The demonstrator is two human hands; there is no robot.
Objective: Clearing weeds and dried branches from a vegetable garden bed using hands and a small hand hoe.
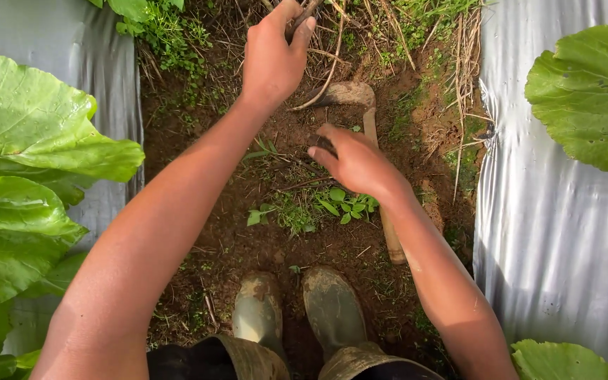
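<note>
The left hand (pixel 272 60) has its grip closed around dry stems (pixel 304 14) near the top. The right hand (pixel 357 163) reaches down to the soil with its grip narrow, pinching something dark; a wooden-handled hoe (pixel 371 127) lies just behind it, small green weeds (pixel 332 204) just below.

Both arms are bare from the upper arm down, with no sleeves, gloves, watch or rings showing on the left hand (pixel 272 60) or the right hand (pixel 357 162). Near the bottom edge are two mud-caked olive-green rubber boots (pixel 297 313), with dark trousers tucked into their wide, dirt-smeared tops.
</note>
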